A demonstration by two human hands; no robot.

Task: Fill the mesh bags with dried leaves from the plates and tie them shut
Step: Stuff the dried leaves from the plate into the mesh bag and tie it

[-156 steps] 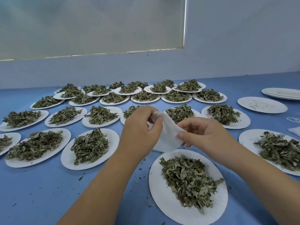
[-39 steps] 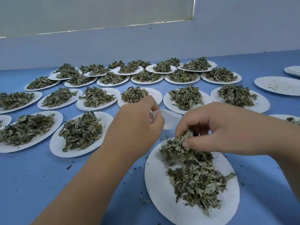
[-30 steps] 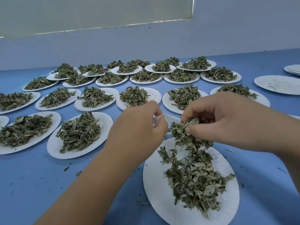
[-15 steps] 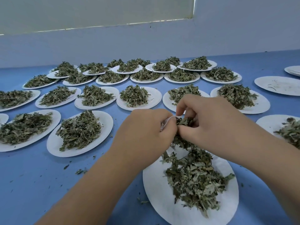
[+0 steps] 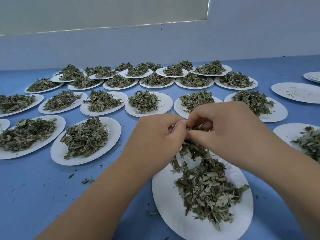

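Observation:
My left hand point(image 5: 155, 135) pinches the rim of a white mesh bag point(image 5: 177, 124), of which only a thin edge shows between the hands. My right hand point(image 5: 225, 129) pinches a clump of dried leaves point(image 5: 194, 148) right at the bag's mouth, and some of them trail down toward the plate below. That near white paper plate point(image 5: 166, 205) holds a loose pile of dried green leaves point(image 5: 207, 193). Most of the bag is hidden behind my fingers.
Several white plates heaped with dried leaves point(image 5: 86, 137) cover the blue table point(image 5: 43, 196) to the left and behind. An almost bare plate point(image 5: 299, 92) and a stack of plates point(image 5: 313, 77) lie at the far right. Leaf crumbs dot the table. A wall rises behind.
My right hand has lifted a pinch of leaves off the near plate and brought it up to the bag's mouth. My left hand has kept hold of the bag.

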